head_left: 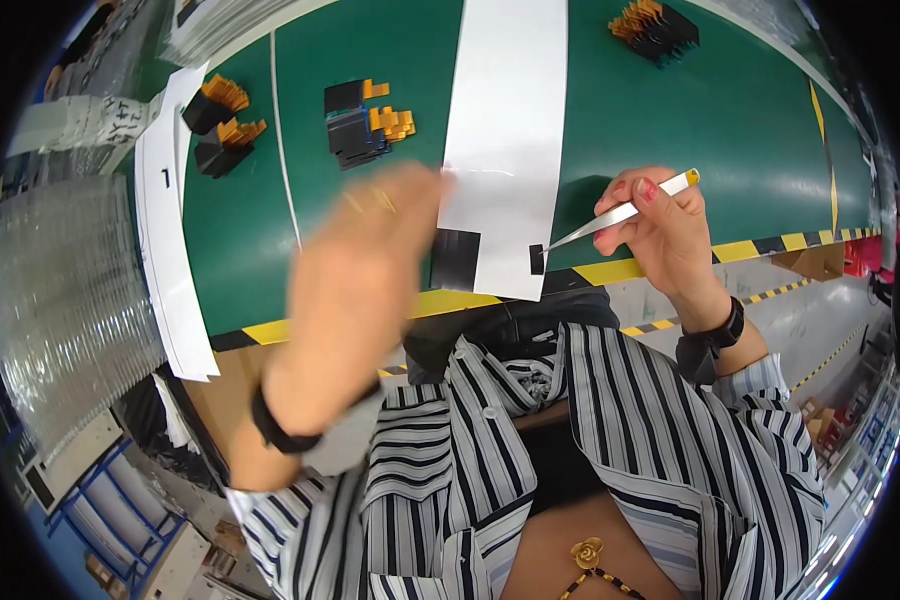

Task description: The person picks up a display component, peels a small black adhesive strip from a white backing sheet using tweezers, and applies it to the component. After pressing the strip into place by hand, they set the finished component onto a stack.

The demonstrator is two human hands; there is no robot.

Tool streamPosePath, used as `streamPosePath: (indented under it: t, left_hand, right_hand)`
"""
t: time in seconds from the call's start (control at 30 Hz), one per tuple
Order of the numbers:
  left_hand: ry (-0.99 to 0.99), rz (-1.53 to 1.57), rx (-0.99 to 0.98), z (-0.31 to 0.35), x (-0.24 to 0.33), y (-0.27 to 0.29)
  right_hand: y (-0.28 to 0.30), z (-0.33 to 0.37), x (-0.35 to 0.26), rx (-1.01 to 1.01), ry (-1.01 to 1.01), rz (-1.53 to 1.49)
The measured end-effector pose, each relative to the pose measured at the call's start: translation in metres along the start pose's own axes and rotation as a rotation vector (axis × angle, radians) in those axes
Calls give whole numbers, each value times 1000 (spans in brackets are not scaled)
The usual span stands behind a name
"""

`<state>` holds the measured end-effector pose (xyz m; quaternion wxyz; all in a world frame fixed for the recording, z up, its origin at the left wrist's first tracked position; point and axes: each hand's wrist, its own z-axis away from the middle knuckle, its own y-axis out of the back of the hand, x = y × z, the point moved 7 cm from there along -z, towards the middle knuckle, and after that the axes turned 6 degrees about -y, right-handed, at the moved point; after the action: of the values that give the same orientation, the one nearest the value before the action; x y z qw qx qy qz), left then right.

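Note:
My right hand (660, 225) is closed round a pair of white tweezers (610, 219), pinched between thumb and fingers. Their tips meet the edge of a small black rectangle (537, 260) at the right side of a long white sheet (507, 130); whether they grip it I cannot tell. A larger black square (456, 260) lies at the sheet's near left edge. Motion smears my left hand (360, 270), which is over the table just left of the sheet, so its fingers cannot be made out. Beyond it are flat black parts with orange ribbon tails (355, 132).
More tailed black parts sit in piles at the left (220, 125) and far right (654, 32) of the green table (690, 120). Yellow-black tape (610, 271) marks its near edge. White paper (175, 240) and stacked clear plastic trays (70, 300) stand at the left.

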<state>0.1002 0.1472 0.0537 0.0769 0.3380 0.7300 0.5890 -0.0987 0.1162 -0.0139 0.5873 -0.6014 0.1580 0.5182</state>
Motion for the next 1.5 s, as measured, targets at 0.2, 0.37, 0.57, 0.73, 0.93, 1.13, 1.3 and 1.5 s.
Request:
streamPosePath:
  t: [0.2, 0.37, 0.57, 0.73, 0.93, 1.13, 1.3, 1.5]
  left_hand:
    - [106, -364, 1, -37, -87, 18]
    - [260, -53, -160, -35, -126, 0]
    - [417, 47, -193, -35, -130, 0]
    - [290, 53, -160, -43, -130, 1]
    - [476, 455, -8, -61, -123, 26]
    - [405, 1160, 325, -90, -67, 11]
    - [563, 1439, 440, -87, -63, -27]
    - [556, 1399, 399, -84, -58, -39]
  right_hand:
    - [-5, -1, 3, -7, -5, 50]
    - [-6, 1, 3, -9, -2, 72]
    - [-7, 0, -1, -27, 25, 88]
    - [-7, -3, -2, -24, -2, 125]
    - [-15, -3, -37, -55, 147, 162]
    - [-31, -26, -112, -144, 592, 221]
    - [-20, -40, -105, -178, 635, 266]
    - [-13, -48, -100, -117, 595, 294]
